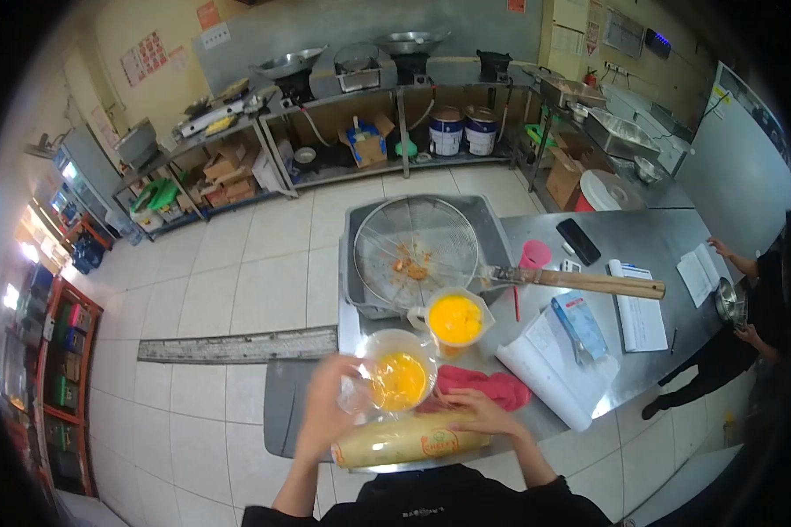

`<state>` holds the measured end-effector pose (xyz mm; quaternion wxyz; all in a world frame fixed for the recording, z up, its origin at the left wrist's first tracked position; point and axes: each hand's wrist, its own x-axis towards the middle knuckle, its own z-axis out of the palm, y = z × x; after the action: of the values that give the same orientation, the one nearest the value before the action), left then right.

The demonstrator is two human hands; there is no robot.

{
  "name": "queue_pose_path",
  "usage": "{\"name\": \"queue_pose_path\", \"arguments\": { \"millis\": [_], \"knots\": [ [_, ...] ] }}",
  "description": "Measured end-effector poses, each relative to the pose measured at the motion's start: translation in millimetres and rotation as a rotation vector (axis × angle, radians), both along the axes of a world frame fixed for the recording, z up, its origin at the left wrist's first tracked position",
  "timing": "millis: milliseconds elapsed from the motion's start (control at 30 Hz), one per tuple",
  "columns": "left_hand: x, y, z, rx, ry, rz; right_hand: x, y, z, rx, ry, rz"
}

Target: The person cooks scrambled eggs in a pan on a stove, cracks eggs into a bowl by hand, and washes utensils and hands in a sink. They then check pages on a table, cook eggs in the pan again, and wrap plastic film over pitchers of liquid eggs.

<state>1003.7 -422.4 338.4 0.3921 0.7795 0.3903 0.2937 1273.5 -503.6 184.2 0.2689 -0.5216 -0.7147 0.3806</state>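
Observation:
A bowl of yellow beaten egg (400, 379) stands near the table's front edge, with clear cling film lying over it. My left hand (328, 406) is at the bowl's left side, its fingers closed on crumpled film. In front of the bowl lies a thick roll of cling film (409, 440) with red printing. My right hand (482, 413) lies over the roll's right end, fingertips bent at the film beside the bowl; the grip is partly hidden. Behind the bowl stands a clear jug (454, 318) with more egg. A red cloth (492, 386) lies beyond my right hand.
A large wire strainer (417, 250) with crumbs rests on a grey tub (492, 220), its wooden handle reaching right. Papers (562, 364), a blue box (580, 327), a pink cup (535, 255) and a phone (578, 241) are on the table. Another person (756, 307) stands at right.

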Motion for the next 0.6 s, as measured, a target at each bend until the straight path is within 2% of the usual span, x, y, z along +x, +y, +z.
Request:
{"name": "queue_pose_path", "arguments": {
  "millis": [33,67,100,133,167,233,267,333,367,433,600],
  "knots": [
    [18.7,-27.7,11.0,-0.145,0.140,-0.267,-5.8,-6.1,-1.9,-0.014,-0.004,0.001],
    [49.7,-50.6,17.2,0.042,0.168,-0.676,-14.3,-6.7,9.2,-0.049,-0.159,-0.053],
    [63.5,-74.0,-10.1,0.219,0.076,-0.802,-18.4,-9.9,14.2,-0.085,-0.310,-0.107],
    [81.3,-84.1,-21.7,0.114,0.321,-0.803,-13.6,-14.1,-2.9,-0.015,-0.184,-0.154],
    [94.9,-83.6,-35.8,0.113,0.325,-0.811,-10.6,-20.6,-20.4,-0.016,-0.179,-0.161],
    [113.8,-76.6,-66.6,0.815,0.559,-0.268,-6.7,-33.9,-40.1,0.102,-0.138,-0.227],
    [117.1,-75.6,-77.8,0.814,0.555,-0.271,-6.2,-40.1,-42.9,0.100,-0.141,-0.231],
    [119.4,-77.1,-93.1,0.615,0.815,-0.263,-18.6,-51.5,-26.9,0.166,0.064,-0.476],
    [117.9,-76.3,-98.0,0.611,0.818,-0.266,-23.4,-56.5,-17.5,0.162,0.067,-0.477],
    [112.5,-72.5,-102.3,0.665,0.692,-0.302,-31.8,-61.8,-1.9,0.311,-0.058,-0.675],
    [109.0,-68.0,-113.6,0.744,0.664,-0.267,-49.3,-58.8,-9.7,0.357,-0.113,-0.813]
  ]
}}
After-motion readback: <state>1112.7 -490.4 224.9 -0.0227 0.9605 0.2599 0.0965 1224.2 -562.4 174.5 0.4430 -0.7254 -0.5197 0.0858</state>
